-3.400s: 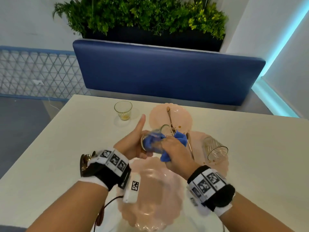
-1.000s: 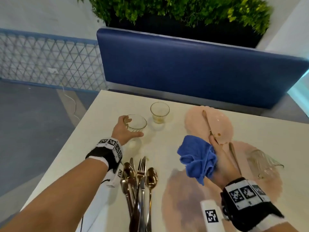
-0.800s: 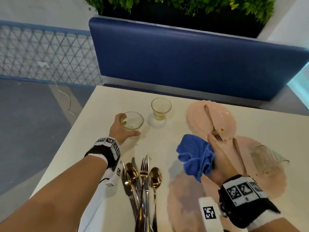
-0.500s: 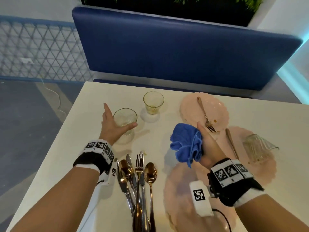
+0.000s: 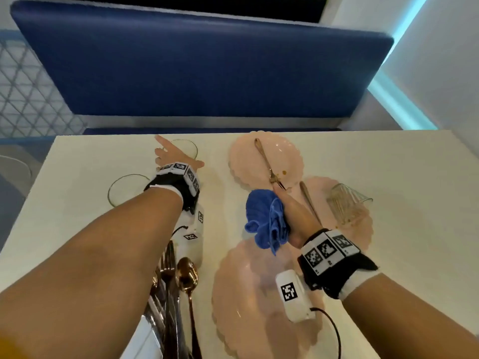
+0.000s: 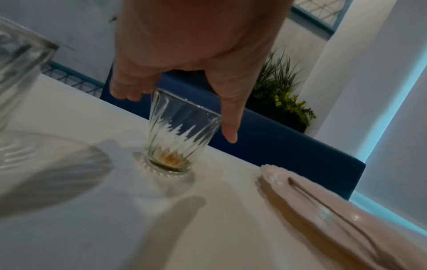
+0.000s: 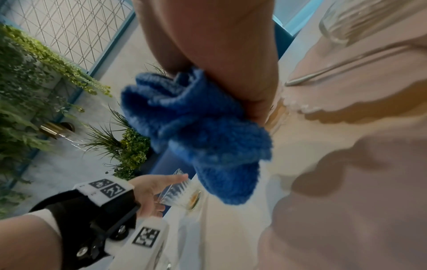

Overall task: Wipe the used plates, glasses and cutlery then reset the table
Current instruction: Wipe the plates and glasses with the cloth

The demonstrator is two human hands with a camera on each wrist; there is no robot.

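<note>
My left hand (image 5: 178, 151) reaches across the white table (image 5: 401, 177) to the far ribbed glass (image 5: 187, 147), which has brown residue at its bottom (image 6: 171, 157). Thumb and fingers stand spread on either side of that glass without gripping it. A second, clean-looking glass (image 5: 124, 189) stands upright left of my forearm. My right hand (image 5: 281, 218) clutches a bunched blue cloth (image 5: 264, 221) above the pink plates. A small pink plate (image 5: 285, 151) carries a fork (image 5: 267, 164). Another pink plate (image 5: 363, 229) holds a tipped-over glass (image 5: 347, 203) and a utensil (image 5: 308, 200).
A large pink scalloped plate (image 5: 254, 301) lies near me. A pile of gold and silver cutlery (image 5: 178, 288) lies beside it under my left forearm. A blue bench back (image 5: 194, 63) runs along the table's far edge, with plants (image 7: 27, 76) behind it.
My left hand has let go of the wiped glass at the left and moved right and forward to the glass with residue. My right hand keeps hold of the cloth.
</note>
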